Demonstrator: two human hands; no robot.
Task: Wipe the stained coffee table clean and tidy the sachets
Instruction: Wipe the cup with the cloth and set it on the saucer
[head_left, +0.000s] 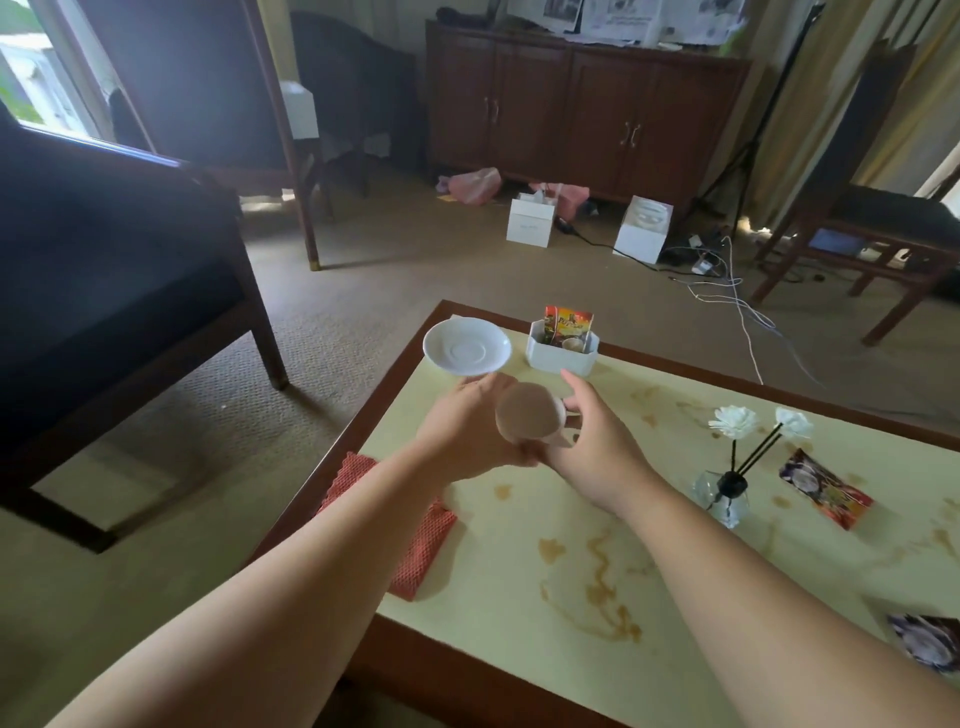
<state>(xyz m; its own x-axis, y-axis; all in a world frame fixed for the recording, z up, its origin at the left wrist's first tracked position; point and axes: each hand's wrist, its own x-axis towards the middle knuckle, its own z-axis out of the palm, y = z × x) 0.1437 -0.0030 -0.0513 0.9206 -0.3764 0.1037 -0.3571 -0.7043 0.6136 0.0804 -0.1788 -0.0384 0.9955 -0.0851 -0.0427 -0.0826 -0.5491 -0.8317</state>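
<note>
Brown stains (597, 587) cover the coffee table (675, 670) unwiped — red cloth (415, 551) idle at its edge, two sachets (826, 496) loose — while left hand (467, 436) pinches a saucer (466, 345), right hand (597, 447) apparently curling round a cup (530, 413).

Beige carpet (363, 270), wood sideboard (587, 114), dk armchair (119, 270)

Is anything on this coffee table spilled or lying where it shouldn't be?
Yes. Brown stains streak the cream table top, and two sachets lie loose: one beside the reed diffuser, one at the right edge, outside the white holder.
</note>
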